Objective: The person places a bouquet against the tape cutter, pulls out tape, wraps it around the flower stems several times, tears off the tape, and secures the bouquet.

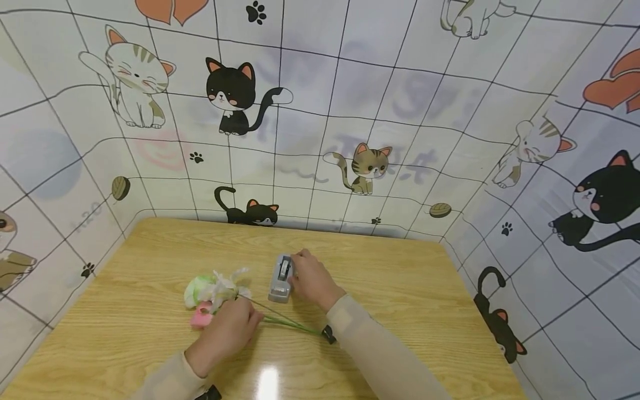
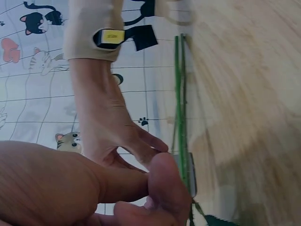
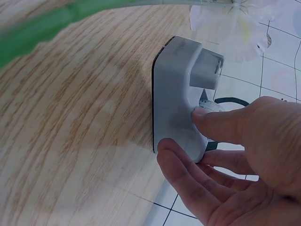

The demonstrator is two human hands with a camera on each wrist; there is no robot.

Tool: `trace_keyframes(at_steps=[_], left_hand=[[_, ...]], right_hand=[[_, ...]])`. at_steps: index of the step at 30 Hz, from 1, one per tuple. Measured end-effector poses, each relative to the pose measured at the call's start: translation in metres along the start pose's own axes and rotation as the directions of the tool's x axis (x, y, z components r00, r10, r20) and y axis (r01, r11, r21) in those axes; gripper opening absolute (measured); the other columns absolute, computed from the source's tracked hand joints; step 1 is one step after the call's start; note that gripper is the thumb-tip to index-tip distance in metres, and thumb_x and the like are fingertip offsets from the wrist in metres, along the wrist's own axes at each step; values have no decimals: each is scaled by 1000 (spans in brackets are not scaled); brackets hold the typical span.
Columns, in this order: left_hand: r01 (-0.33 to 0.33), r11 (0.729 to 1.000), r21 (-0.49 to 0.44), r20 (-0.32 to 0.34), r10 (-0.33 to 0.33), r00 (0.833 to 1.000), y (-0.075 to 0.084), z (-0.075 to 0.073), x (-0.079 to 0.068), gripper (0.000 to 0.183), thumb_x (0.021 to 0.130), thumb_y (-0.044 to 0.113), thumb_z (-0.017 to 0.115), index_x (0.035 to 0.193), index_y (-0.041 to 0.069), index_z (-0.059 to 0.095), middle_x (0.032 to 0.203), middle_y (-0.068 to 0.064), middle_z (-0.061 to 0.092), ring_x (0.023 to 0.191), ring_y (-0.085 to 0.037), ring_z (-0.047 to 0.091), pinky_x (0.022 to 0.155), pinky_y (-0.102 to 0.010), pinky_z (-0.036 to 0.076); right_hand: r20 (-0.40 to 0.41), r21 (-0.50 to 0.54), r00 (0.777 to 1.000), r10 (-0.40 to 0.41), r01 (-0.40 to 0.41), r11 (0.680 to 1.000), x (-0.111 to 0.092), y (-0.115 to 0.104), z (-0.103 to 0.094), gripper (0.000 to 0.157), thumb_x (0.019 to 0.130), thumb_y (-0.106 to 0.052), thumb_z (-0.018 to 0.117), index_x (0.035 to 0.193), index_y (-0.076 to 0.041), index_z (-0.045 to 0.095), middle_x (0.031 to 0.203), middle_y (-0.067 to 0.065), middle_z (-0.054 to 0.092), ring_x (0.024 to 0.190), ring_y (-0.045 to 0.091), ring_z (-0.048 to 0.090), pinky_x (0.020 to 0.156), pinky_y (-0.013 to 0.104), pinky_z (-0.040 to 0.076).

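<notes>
My left hand (image 1: 227,330) curls its fingers round the green stems (image 1: 295,323) of several artificial flowers. Their heads lie to its left: a green-white bloom (image 1: 196,293), a pink one (image 1: 202,316) and white petals (image 1: 220,288). In the left wrist view the stems (image 2: 178,94) run up past thumb and fingertips. My right hand (image 1: 314,280) grips a grey tape dispenser (image 1: 279,293) at its far end, beyond the stems. Seen from the right wrist, the thumb presses the side of the dispenser (image 3: 174,94) by the tape roll, with fingers around its end.
Both hands work over a wooden table (image 1: 400,300). A cloth wall (image 1: 310,89) printed with cats and grid lines stands behind it and along both sides. A black strap piece (image 1: 328,334) sits by the right sleeve, near the stem ends.
</notes>
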State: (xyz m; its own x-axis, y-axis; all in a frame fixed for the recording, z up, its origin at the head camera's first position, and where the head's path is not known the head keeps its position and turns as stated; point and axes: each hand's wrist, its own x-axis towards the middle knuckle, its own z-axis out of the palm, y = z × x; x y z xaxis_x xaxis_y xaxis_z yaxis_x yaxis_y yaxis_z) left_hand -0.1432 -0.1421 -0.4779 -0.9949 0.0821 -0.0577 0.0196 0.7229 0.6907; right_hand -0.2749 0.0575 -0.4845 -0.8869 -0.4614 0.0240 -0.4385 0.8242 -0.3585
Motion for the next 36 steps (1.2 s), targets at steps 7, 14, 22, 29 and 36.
trace_keyframes(at_steps=[7,14,22,29,36], left_hand=[[-28,996,88,-67,33,997,-13,17,4,54,109,8,76,62,17,50,57,5,43,50,-11,43,46,-24,34],[-65,972,225,-141,99,985,-18,22,5,45,104,9,80,66,14,55,62,-1,54,56,-17,52,48,-36,45],[-39,961,275,-162,87,983,-13,22,6,46,99,7,80,64,15,50,62,-3,57,56,-18,51,45,-37,44],[-43,952,303,-175,100,979,-17,23,4,47,97,10,82,63,16,50,63,-1,56,56,-17,51,44,-36,42],[-79,953,292,-167,132,977,-19,22,2,46,92,10,86,66,21,50,64,5,52,59,-12,48,47,-31,38]], right_hand=[[-6,16,1000,-2,2,1000,-1,1,1,59,111,-17,83,162,4,62,161,26,64,131,39,78,108,49,69],[-9,7,1000,-5,5,1000,-1,1,2,60,110,-17,83,162,5,62,161,26,64,134,40,77,110,51,68],[-10,-3,1000,-5,5,1000,-1,-1,3,60,111,-17,82,162,6,61,161,25,65,134,39,77,110,50,69],[-17,2,1000,-13,13,1000,-3,0,3,60,111,-16,83,162,6,61,159,25,65,133,38,78,108,49,69],[-38,6,999,-26,26,1000,-2,2,5,59,110,-17,84,161,5,63,157,24,67,134,37,78,110,49,69]])
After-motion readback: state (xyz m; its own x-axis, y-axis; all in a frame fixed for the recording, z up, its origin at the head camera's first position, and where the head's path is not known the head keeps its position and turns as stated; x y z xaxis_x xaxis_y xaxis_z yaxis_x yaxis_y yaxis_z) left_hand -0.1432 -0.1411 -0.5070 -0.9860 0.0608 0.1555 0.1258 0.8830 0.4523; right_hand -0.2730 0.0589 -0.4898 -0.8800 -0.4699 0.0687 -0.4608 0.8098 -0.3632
